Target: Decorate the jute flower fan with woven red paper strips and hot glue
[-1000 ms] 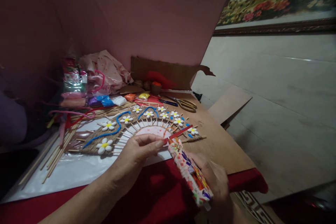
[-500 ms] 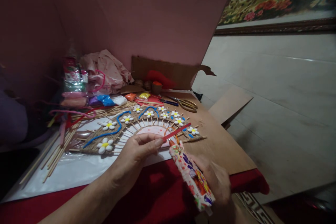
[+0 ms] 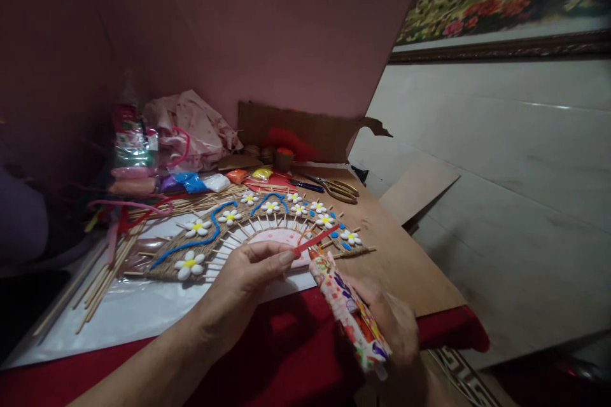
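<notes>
My left hand (image 3: pixel 248 276) pinches a thin red strip (image 3: pixel 317 238) between thumb and forefinger, holding it just above the table. My right hand (image 3: pixel 391 324) grips a glue gun wrapped in colourful patterned paper (image 3: pixel 351 315), its orange tip touching the strip's near end. Behind them lies a fan-shaped craft piece (image 3: pixel 258 229) of twine and wooden sticks, decorated with white flowers and blue cord, on a white sheet (image 3: pixel 143 305).
Gold-handled scissors (image 3: pixel 337 189) lie on the brown board (image 3: pixel 405 261) at the back. Coloured clay packets (image 3: pixel 205 182), a pink bag (image 3: pixel 191 127) and loose wooden sticks (image 3: pixel 100 280) crowd the left. A torn cardboard piece (image 3: pixel 310 130) and pink board stand behind. Red cloth (image 3: pixel 286 337) covers the front edge.
The red strip has shifted slightly left and its far end lifted. The glue gun's tip rose a little towards it; my left hand stayed nearly still.
</notes>
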Demonstrator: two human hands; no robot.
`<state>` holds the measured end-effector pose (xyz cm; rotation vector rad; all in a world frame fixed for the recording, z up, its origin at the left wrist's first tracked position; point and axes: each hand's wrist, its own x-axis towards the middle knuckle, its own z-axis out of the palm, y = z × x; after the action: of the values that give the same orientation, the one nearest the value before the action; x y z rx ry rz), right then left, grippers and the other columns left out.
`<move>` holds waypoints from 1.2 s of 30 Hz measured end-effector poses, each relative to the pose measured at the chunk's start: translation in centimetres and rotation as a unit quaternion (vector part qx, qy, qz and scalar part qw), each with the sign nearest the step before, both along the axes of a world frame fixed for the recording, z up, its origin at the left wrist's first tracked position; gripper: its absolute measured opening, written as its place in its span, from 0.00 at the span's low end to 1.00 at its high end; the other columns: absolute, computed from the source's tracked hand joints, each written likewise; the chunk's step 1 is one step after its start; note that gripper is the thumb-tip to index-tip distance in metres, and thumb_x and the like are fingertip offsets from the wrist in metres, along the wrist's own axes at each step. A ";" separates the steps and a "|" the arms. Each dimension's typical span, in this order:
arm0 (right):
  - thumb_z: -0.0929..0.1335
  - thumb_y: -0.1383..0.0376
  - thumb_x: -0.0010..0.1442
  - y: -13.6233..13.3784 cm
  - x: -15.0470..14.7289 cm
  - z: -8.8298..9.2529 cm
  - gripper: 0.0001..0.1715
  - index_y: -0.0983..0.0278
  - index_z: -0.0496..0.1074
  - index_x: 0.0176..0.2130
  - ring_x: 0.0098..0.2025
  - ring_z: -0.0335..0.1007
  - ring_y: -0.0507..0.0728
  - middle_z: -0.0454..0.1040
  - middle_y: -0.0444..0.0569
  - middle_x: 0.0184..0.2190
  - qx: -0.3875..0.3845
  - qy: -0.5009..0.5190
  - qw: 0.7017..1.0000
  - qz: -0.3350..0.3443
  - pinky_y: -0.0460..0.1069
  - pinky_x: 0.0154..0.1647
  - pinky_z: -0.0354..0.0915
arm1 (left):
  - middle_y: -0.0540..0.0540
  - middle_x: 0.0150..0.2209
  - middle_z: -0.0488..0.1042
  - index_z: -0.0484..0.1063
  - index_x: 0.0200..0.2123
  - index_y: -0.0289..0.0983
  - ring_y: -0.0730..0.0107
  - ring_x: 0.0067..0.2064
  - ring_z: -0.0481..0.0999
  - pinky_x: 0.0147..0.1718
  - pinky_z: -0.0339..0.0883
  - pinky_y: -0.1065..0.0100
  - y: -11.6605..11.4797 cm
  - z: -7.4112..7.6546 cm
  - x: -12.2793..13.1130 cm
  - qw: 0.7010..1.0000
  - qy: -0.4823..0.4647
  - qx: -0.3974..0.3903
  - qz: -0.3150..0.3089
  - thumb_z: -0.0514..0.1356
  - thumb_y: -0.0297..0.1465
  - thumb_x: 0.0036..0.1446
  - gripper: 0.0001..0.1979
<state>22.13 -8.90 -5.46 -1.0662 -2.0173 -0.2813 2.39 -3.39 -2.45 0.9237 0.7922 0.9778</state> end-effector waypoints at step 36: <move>0.66 0.54 0.58 -0.5 -0.6 0.2 0.20 0.65 0.61 0.23 0.14 0.46 0.43 0.56 0.36 0.14 -0.521 0.490 0.681 0.158 0.41 0.13 0.45 | 0.49 0.27 0.74 0.75 0.26 0.36 0.72 0.30 0.68 0.32 0.57 0.70 -0.2 -0.2 0.2 0.999 0.026 0.022 0.022 0.67 0.35 0.46 0.09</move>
<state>21.56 -9.36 -5.29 -1.0530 -1.1534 1.5049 2.61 -3.56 -2.68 0.9764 0.8400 1.0174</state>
